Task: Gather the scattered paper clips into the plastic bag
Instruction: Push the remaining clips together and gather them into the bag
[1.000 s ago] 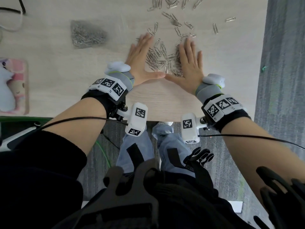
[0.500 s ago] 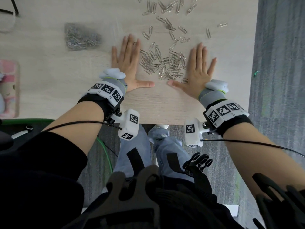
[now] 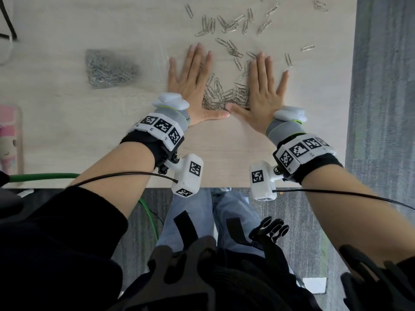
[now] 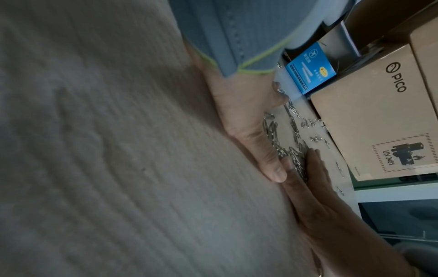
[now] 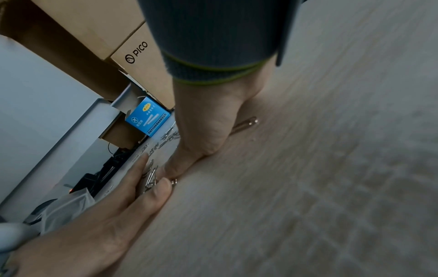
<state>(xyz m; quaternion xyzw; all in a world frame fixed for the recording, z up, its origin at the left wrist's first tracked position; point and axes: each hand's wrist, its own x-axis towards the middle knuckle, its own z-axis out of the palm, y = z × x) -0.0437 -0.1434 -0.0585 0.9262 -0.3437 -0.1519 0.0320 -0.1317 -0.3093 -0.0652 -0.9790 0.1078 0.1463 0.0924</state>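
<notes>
Silver paper clips lie heaped on the wooden table between my two hands. My left hand lies flat, fingers straight, to the left of the heap. My right hand lies flat to its right. The two thumbs meet tip to tip in front of the heap. More loose clips are scattered beyond the fingertips. The clear plastic bag, holding a mass of clips, lies flat to the left. In the left wrist view my left hand walls in the clips; in the right wrist view my right hand does too.
Cardboard boxes and a small blue box stand at the table's far side. The right table edge is close to my right hand, with grey carpet beyond. A pink item lies at the far left. One clip lies outside my right palm.
Half a second ago my hands lay spread apart beside the clips. They have since slid together until the thumbs touch, pushing the clips into a tighter heap.
</notes>
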